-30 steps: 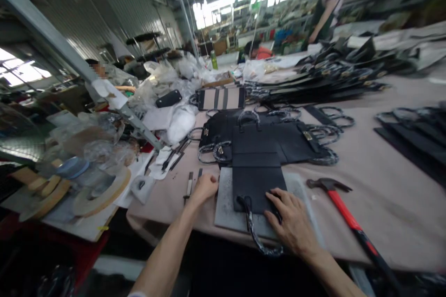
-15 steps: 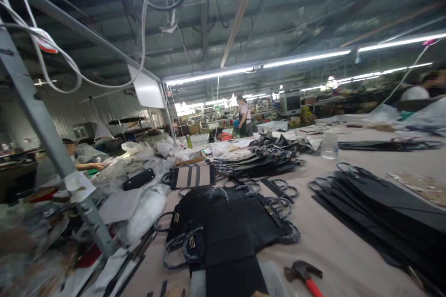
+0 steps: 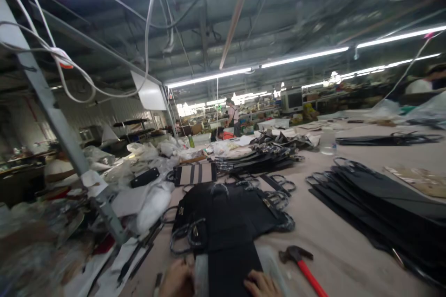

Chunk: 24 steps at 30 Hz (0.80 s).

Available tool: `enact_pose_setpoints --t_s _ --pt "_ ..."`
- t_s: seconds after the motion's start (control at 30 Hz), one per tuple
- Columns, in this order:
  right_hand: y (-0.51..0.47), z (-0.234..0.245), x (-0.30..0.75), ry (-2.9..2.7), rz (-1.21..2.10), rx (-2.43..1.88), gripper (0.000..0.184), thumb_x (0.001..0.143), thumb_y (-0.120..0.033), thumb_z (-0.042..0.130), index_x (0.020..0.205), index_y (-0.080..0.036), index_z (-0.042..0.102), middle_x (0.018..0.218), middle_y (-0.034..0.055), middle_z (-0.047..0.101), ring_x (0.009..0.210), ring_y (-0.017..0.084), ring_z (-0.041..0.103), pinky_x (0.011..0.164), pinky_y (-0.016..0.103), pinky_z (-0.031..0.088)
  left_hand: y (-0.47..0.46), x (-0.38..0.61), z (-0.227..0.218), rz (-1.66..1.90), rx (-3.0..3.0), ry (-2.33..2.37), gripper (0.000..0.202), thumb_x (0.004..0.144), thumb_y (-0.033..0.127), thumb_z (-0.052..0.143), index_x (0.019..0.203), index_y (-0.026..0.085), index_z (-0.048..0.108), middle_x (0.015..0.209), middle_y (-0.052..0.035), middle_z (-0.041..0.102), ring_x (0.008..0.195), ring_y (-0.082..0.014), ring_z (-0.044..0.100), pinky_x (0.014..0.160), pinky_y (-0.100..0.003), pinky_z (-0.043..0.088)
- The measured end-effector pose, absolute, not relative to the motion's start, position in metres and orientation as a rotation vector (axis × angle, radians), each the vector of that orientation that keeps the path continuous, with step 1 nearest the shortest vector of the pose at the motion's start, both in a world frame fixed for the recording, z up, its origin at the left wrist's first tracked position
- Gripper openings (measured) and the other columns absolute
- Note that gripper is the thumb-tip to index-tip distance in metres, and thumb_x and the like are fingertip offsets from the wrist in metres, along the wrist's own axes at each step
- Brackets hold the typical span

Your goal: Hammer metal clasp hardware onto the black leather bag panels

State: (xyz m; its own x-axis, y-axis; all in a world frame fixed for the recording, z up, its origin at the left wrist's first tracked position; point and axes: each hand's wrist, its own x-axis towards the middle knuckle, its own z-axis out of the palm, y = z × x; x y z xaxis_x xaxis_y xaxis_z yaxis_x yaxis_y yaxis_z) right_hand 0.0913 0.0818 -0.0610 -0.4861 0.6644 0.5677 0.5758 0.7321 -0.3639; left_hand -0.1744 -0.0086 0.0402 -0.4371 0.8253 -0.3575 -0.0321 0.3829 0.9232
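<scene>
At the bottom edge, my left hand (image 3: 177,280) rests on the table beside the left side of a grey metal plate (image 3: 201,273). My right hand (image 3: 262,284) lies on a black leather bag panel (image 3: 230,267) that covers the plate. Only the knuckles and upper parts of both hands show; the fingers are cut off by the frame edge or blurred. A pile of black bag pieces with braided handles (image 3: 226,213) lies just beyond the panel.
A red-handled hammer (image 3: 303,267) lies to the right of the panel. Stacks of black panels (image 3: 376,199) fill the right side. Tools (image 3: 139,253), white bags (image 3: 149,204) and a slanted metal post (image 3: 66,134) crowd the left. A person (image 3: 232,118) stands far back.
The view swung up from the table to the hall, then dipped slightly. My hands left the picture half a second ago and now show again at the bottom edge.
</scene>
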Motion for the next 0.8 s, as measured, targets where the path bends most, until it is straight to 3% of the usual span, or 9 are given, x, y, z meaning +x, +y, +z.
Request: enact_pose_setpoints --t_s 0.1,0.23,0.43,0.8 --pt "0.043 -0.06 0.108 -2.262 0.266 -1.05 0.045 0.081 -0.026 0.063 0.125 -0.028 0.071 0.131 0.0079 0.067 0.121 0.03 0.062 0.103 0.048 0.048 -0.014 -0.144 0.04 1.33 0.484 1.434 0.022 0.067 0.021 0.075 0.078 0.019 0.057 0.065 0.0017 0.065 0.062 -0.0165 0.069 0.06 -0.027 0.055" --pt "0.037 -0.047 0.108 -2.361 0.366 -1.046 0.039 0.09 -0.03 0.063 0.128 -0.02 0.066 0.134 0.0115 0.062 0.122 0.029 0.056 0.106 0.05 0.043 0.001 -0.113 0.032 1.317 0.437 1.276 0.028 0.072 0.019 0.082 0.085 0.015 0.058 0.075 -0.0016 0.069 0.067 -0.016 0.073 0.061 -0.025 0.058" --pt "0.045 -0.051 0.109 -2.377 0.385 -1.017 0.041 0.09 -0.034 0.064 0.128 -0.019 0.066 0.134 0.0121 0.061 0.121 0.03 0.052 0.104 0.05 0.041 0.019 -0.091 0.004 1.377 0.661 1.397 0.043 0.065 0.03 0.091 0.092 0.014 0.061 0.074 -0.0004 0.07 0.065 -0.0178 0.074 0.057 -0.024 0.057" --pt "0.045 -0.047 0.11 -2.395 0.442 -1.052 0.04 0.092 -0.035 0.063 0.129 -0.019 0.065 0.135 0.0126 0.06 0.122 0.032 0.05 0.107 0.05 0.037 0.018 -0.086 -0.04 1.416 0.845 1.492 0.034 0.072 0.035 0.086 0.092 0.015 0.068 0.078 -0.0038 0.078 0.073 -0.0171 0.076 0.075 -0.028 0.06"
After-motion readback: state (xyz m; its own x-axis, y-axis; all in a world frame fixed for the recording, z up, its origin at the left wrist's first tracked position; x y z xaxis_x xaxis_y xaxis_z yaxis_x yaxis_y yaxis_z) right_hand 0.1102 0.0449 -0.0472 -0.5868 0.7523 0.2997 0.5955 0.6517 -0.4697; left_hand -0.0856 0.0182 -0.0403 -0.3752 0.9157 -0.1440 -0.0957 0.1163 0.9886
